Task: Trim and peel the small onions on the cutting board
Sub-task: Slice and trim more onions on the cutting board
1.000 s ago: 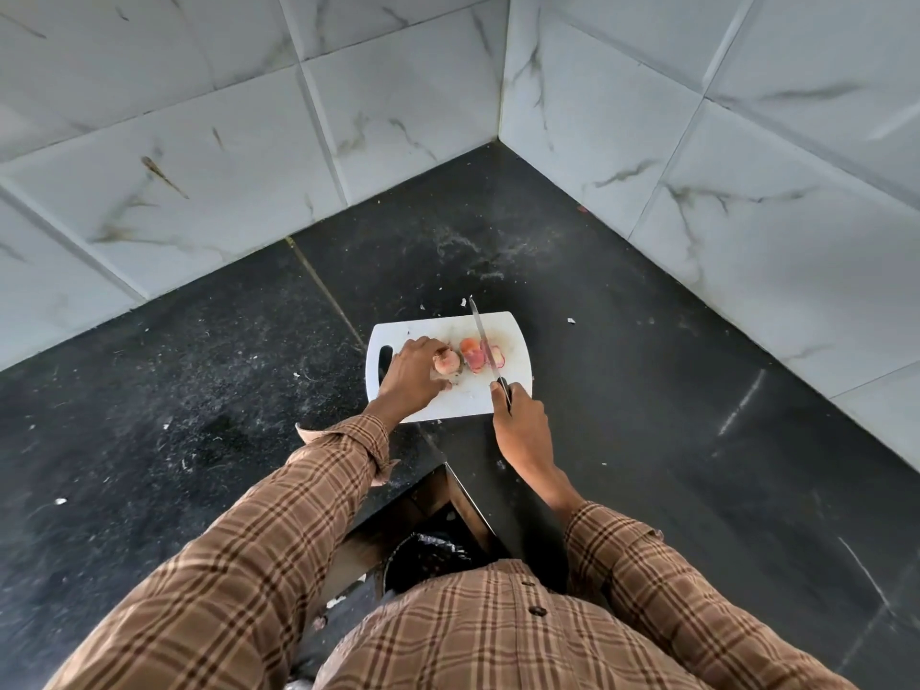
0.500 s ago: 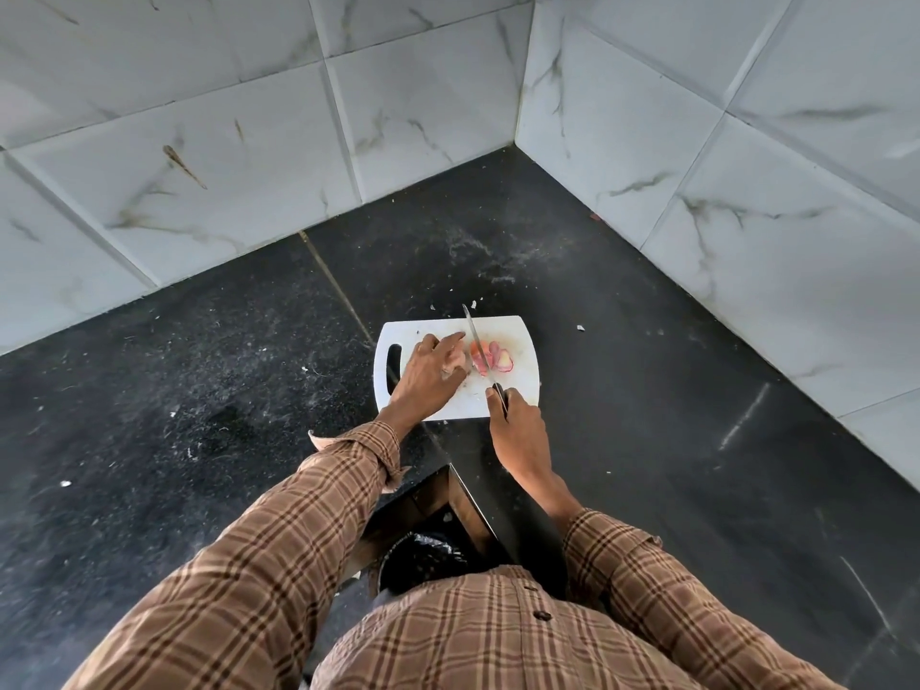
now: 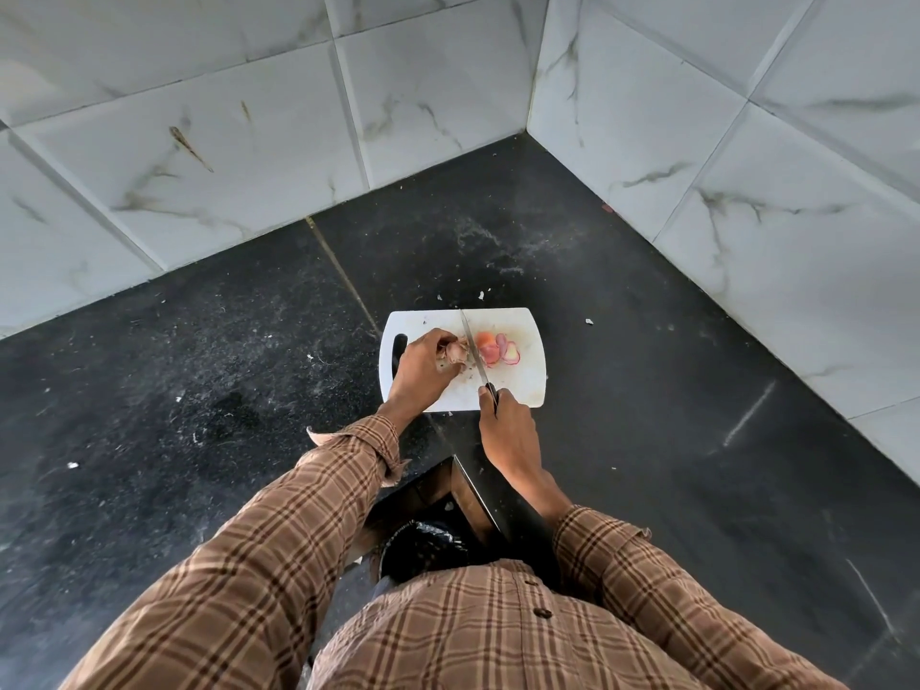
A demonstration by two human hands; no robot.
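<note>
From the head camera we look down at a white board (image 3: 517, 385) lying on a black counter (image 3: 199, 371) in a corner of pale marbled tiles (image 3: 249, 151). Our left hand (image 3: 423, 371) rests on the board's left half, beside its handle slot (image 3: 399, 348), with the fingers curled round a small pale onion (image 3: 457, 352) that still wears papery skin; the onion pokes out past the fingertips toward the blade. Our right hand (image 3: 508, 430) is wrapped tight round the handle of a knife (image 3: 474, 356) at the board's near edge, and the blade runs from that fist away across the board to its far edge, passing just right of the held onion, touching it or nearly so; we cannot tell which. Just beyond the blade, on the side away from the left hand, lie pink peeled pieces (image 3: 490, 348) and thin purple-edged slices (image 3: 510, 352), close together on the board's right half. Small white scraps (image 3: 481, 294) lie on the counter past the board's far edge, well beyond both hands, and another fleck (image 3: 589, 321) sits off to the right. Below the hands, brown plaid sleeves (image 3: 279, 530) and a shirt fill the near part of the view, and between the forearms a dark opening with something black and shiny (image 3: 423, 545) shows at the counter's inner corner; we cannot make out what it is.
</note>
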